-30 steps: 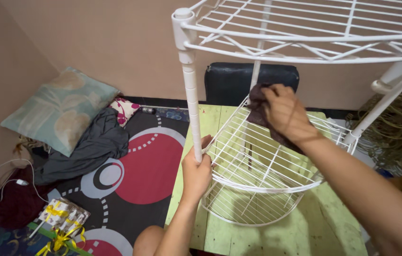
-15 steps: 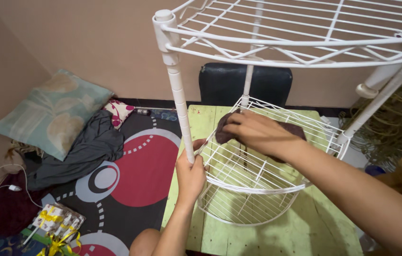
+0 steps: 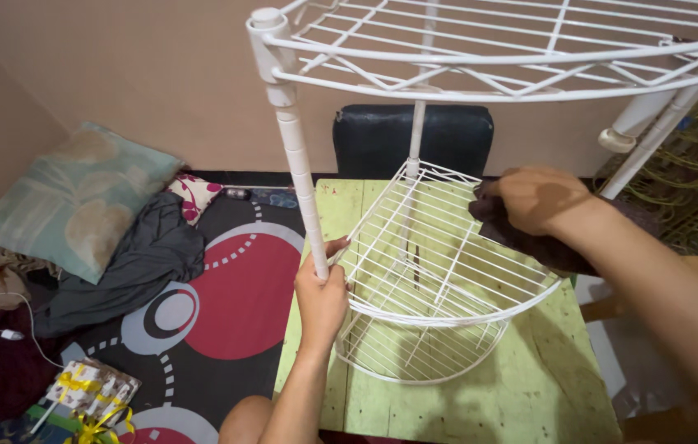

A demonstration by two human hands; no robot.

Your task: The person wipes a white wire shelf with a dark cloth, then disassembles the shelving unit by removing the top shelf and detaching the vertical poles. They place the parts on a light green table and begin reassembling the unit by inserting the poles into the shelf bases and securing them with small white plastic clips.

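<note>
left hand (image 3: 321, 298) fingers wrapped around rack pole (image 3: 300, 177), right hand (image 3: 540, 200) gripping dark cloth (image 3: 530, 240)

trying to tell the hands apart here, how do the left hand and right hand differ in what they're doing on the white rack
The left hand is closed around the rack's upright front pole, thumb up; the right hand lies palm down on the middle wire shelf. The left hand is bare against metal; the right hand presses a dark brown cloth onto the shelf's right side. The left sits lower and nearer the camera. Both touch the same white rack.
</note>
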